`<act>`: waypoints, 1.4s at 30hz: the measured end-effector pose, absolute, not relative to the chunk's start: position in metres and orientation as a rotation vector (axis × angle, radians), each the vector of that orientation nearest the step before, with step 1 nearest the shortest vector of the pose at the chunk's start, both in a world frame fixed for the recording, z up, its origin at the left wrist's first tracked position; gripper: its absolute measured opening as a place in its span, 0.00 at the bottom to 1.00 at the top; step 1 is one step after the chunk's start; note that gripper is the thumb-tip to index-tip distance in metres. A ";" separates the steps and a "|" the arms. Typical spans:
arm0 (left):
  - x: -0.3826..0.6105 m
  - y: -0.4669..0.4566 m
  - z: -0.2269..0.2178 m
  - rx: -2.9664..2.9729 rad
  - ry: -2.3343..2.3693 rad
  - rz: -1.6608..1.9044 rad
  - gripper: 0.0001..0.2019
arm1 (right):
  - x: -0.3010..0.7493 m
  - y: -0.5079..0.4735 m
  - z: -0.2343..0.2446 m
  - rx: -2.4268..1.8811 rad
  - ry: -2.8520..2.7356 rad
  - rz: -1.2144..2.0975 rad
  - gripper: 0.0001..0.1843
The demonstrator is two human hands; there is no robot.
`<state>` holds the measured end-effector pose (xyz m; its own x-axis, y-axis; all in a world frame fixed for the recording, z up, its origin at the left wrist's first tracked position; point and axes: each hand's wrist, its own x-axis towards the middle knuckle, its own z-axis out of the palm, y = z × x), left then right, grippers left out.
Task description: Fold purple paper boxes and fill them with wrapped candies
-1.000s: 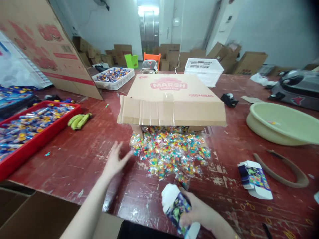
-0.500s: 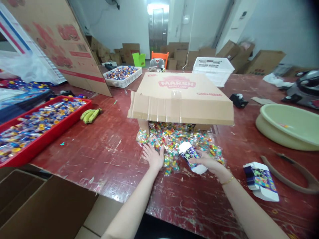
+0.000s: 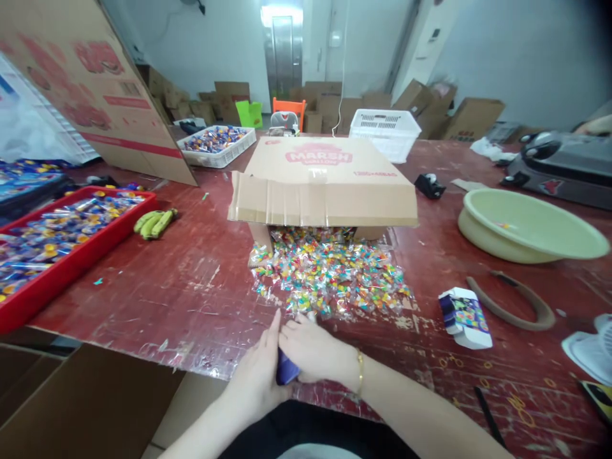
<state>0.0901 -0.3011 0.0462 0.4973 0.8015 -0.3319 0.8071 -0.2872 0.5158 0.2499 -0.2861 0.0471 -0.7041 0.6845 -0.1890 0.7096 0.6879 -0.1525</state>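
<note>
Close to the table's front edge, a small purple candy box (image 3: 287,370) stands between my two hands, mostly hidden by them. My left hand (image 3: 255,373) grips its left side. Over its top and right side lies my right hand (image 3: 318,350), with a gold bracelet at the wrist; its fingers are bent at the upper end of the box. Just beyond the fingertips, small clear bags of colourful candy (image 3: 329,274) spread out from under the flap of a large cardboard carton (image 3: 322,197). Another small purple and white box (image 3: 465,317), with white flaps showing, lies to the right.
At the left are a red tray (image 3: 90,255) of wrapped sweets and some bananas (image 3: 155,223). To the right sit a pale green basin (image 3: 530,229), a curved brown band (image 3: 516,306) and several rubber bands. White crates (image 3: 385,134) stand farther back.
My right hand has brought the small box left and toward me, away from the candy bags. My left hand has left the bags and closed on the box. The view has shifted right.
</note>
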 end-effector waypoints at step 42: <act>0.149 -0.310 -0.012 2.734 1.158 0.824 0.38 | 0.321 -0.338 0.016 2.694 1.438 -2.916 0.28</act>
<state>0.1491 -0.3096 -0.0118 0.5750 0.6821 0.4518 0.6501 -0.7162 0.2539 0.3209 -0.3375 0.0163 0.1280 0.9289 -0.3475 -0.2897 -0.3001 -0.9089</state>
